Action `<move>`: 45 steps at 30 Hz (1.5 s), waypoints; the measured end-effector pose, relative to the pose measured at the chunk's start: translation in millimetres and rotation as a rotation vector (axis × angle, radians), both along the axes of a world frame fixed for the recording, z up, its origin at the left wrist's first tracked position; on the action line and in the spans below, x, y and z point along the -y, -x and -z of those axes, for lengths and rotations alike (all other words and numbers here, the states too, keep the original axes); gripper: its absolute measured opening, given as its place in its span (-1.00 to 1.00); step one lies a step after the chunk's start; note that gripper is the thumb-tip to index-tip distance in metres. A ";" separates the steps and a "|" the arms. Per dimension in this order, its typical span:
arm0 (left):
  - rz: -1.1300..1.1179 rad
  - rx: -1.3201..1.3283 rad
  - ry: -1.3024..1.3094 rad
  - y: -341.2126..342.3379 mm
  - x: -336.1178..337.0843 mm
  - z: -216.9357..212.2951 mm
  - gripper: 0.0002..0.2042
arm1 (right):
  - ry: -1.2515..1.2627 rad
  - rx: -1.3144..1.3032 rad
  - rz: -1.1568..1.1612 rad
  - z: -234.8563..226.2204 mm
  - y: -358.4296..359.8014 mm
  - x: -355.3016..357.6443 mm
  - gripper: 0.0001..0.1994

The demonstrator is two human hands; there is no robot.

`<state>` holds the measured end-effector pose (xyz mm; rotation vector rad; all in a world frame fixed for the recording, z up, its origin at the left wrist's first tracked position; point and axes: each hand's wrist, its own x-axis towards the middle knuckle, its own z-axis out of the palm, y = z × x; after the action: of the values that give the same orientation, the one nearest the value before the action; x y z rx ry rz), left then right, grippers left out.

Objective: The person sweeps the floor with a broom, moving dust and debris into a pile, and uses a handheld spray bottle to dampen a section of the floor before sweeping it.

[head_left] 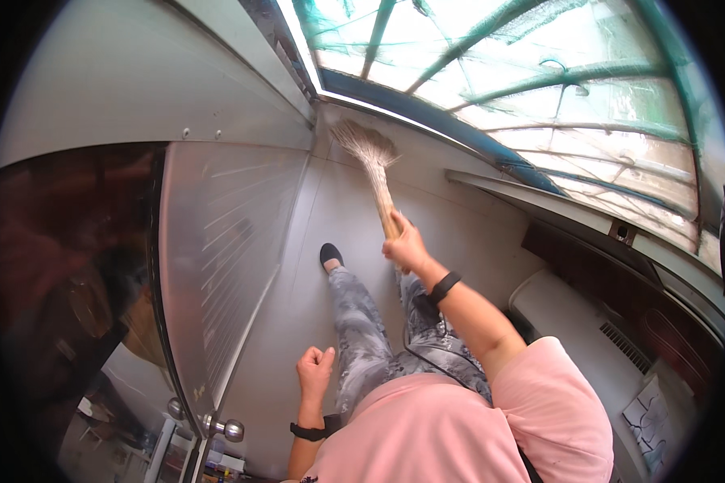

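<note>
Your right hand (407, 245) is clamped round the neck of the broom (372, 161), just where the straw bundle narrows, and the bristle fan reaches out ahead of you to the far corner of the floor (314, 266), under the window (540, 72). The tips seem to sit right where floor meets wall. To sweep that corner well, keep the fan low and flat so the tips drag across the surface rather than flick over it, and pull toward your foot (330, 255) in short, even strokes. Work along the wall edge first, since dust tends to gather in the seam there. A looser wrist would let the straw splay and cover more ground.

Your right arm is stretched forward, nearly straight, with a dark band on the wrist and the palm turned down over the handle. Your left hand (315, 366) hangs by your hip, well apart from the broom, its grip curled into a closed, empty fist. It is near the metal door (217, 266) on your left, whose round knob (232, 430) is just below.
</note>
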<state>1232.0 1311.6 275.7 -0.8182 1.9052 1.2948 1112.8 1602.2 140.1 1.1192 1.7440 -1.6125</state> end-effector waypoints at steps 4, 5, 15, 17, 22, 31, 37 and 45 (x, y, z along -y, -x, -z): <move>0.071 -0.012 0.027 4.0 8.4 -2.4 -0.59 | 0.062 0.142 0.117 21.2 -71.1 57.1 -0.03; 0.077 -0.010 0.034 4.0 11.3 -2.6 -0.59 | 0.069 0.144 0.123 29.8 -84.8 63.3 -0.03; 0.153 0.073 0.108 -0.5 43.5 11.3 -0.59 | 0.093 -0.105 0.162 110.4 28.8 50.7 -0.13; 0.152 0.079 0.102 2.1 46.4 14.1 -0.59 | 0.012 -0.123 0.126 115.4 4.1 76.8 -0.14; 0.246 0.082 0.126 9.9 49.3 9.4 -0.58 | -0.225 -0.166 -0.036 121.1 -24.2 105.5 -0.14; 0.199 0.083 0.102 12.6 55.8 9.5 -0.59 | 0.153 -0.056 0.336 69.8 25.4 98.7 -0.16; 0.195 0.075 0.107 9.9 55.2 9.4 -0.59 | 0.159 -0.095 0.223 38.6 15.1 63.4 -0.19; 0.151 0.031 0.056 8.5 48.2 10.0 -0.60 | 0.701 -0.093 0.289 7.5 152.6 -32.1 -0.32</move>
<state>1223.5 1263.4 265.8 -0.7035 1.9465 1.1362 960.3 1634.3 132.6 0.9693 0.9360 -2.2302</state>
